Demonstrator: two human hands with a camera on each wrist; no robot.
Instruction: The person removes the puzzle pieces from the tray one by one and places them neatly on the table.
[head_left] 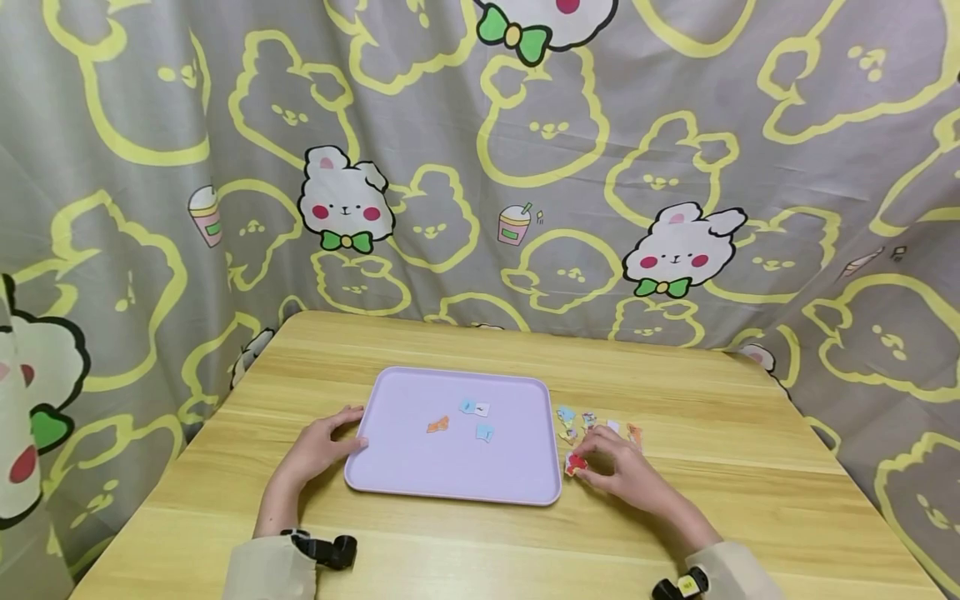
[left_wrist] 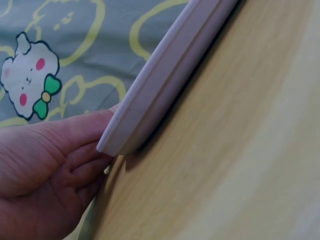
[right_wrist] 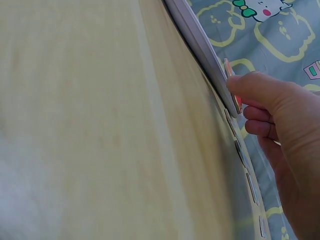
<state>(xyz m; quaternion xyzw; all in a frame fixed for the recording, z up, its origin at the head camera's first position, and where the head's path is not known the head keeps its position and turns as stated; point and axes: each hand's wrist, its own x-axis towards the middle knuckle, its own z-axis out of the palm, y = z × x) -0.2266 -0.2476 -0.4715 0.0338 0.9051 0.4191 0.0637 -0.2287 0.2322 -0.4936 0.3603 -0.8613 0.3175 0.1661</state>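
Observation:
A lilac tray (head_left: pixel 450 483) lies flat on the table, bearing an orange piece (head_left: pixel 438 425) and several pale blue and white pieces (head_left: pixel 485 433). The left hand (head_left: pixel 315 447) is at the tray's left edge; in the left wrist view that hand (left_wrist: pixel 55 170) touches the tray's rim (left_wrist: pixel 150 95), its fingertips partly hidden behind it. Just off the tray's right edge, the right hand (head_left: pixel 626 471) pinches a red piece (head_left: pixel 575 463) between thumb and fingers. The right wrist view shows the right hand (right_wrist: pixel 285 125) holding the red piece (right_wrist: pixel 238 102) beside the tray's edge (right_wrist: pixel 200 45).
Beyond the right hand, several small pieces lie on the wooden table (head_left: pixel 480 550), among them a blue one (head_left: pixel 566 414) and an orange one (head_left: pixel 635 433). A patterned curtain (head_left: pixel 450 192) hangs behind the table and at both sides.

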